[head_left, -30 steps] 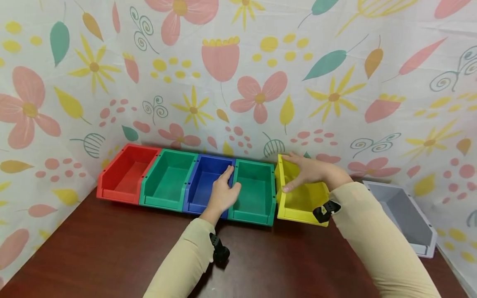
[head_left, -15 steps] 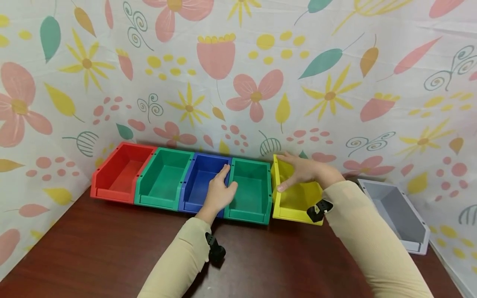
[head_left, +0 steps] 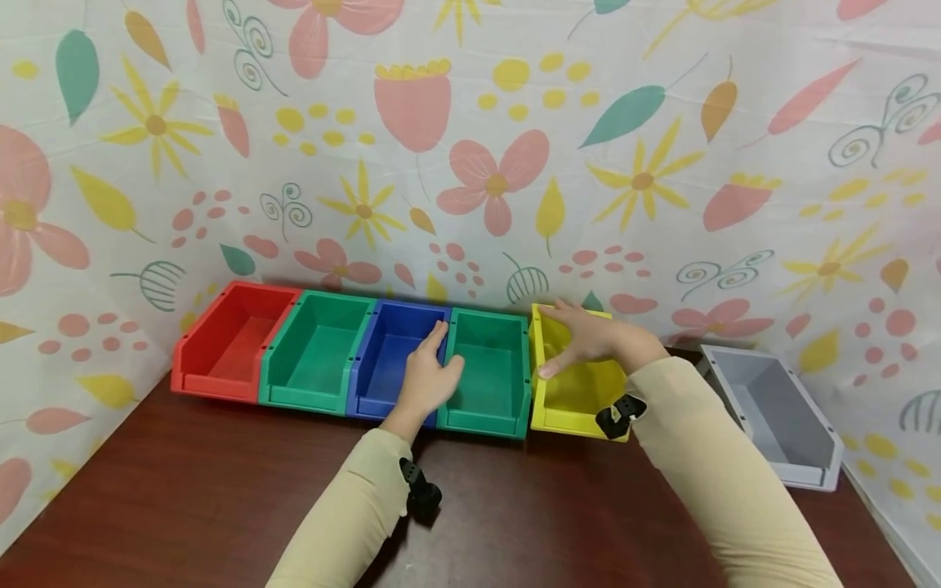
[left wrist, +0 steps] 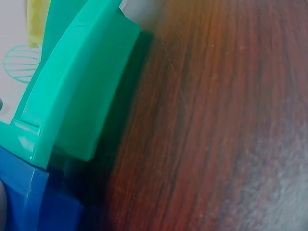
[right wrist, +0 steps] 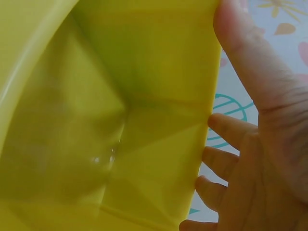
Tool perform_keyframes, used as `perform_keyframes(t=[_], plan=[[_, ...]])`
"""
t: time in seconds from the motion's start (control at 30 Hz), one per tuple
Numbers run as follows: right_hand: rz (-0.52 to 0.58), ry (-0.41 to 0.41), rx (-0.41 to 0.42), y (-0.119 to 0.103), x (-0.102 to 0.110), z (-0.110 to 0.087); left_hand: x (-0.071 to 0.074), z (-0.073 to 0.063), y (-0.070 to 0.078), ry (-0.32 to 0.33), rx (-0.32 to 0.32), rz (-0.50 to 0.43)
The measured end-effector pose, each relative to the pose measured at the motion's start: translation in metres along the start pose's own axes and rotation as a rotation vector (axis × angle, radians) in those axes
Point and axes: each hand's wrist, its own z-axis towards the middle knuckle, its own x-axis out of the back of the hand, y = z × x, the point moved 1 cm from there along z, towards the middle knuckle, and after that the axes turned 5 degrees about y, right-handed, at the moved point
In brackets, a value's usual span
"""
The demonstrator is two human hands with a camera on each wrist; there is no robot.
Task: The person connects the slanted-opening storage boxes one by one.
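Note:
A yellow storage bin point(head_left: 562, 420) stands at the right end of a row of bins, beside a green bin point(head_left: 485, 421). My right hand point(head_left: 591, 336) holds the yellow bin, thumb on its left wall and fingers at the back rim; the right wrist view shows the fingertips against that rim. My left hand point(head_left: 428, 377) rests over the wall between the blue bin point(head_left: 365, 405) and the green bin, fingers straight and thumb spread over the green one. Only a sliver of the left hand enters the left wrist view, where the green bin point(left wrist: 96, 96) meets the blue one.
Left of the blue bin stand another green bin point(head_left: 301, 398) and a red bin point(head_left: 213, 385). A grey bin point(head_left: 809, 475) sits apart at the far right. The dark wooden table point(head_left: 220, 490) runs back to a floral-patterned cloth point(head_left: 470, 106).
The head view has shifted a little, so everything slides left in it. The yellow bin has moved slightly closer to the green bin, the right hand on it. The left hand stays put on the bins.

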Motion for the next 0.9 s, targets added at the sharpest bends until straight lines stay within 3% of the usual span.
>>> perform_keyframes(t=[0.63,0.7,0.9], plan=[[-0.066,-0.02,-0.063,-0.01,0.0,0.005,0.003,0.003,0.0,-0.033,0.016,-0.03],[-0.07,-0.022,-0.068,-0.01,0.0,0.006,0.005,0.001,0.005,-0.036,0.018,-0.038],[-0.059,-0.046,-0.087,-0.012,-0.001,0.006,0.004,-0.002,0.003,-0.043,0.03,-0.06]])
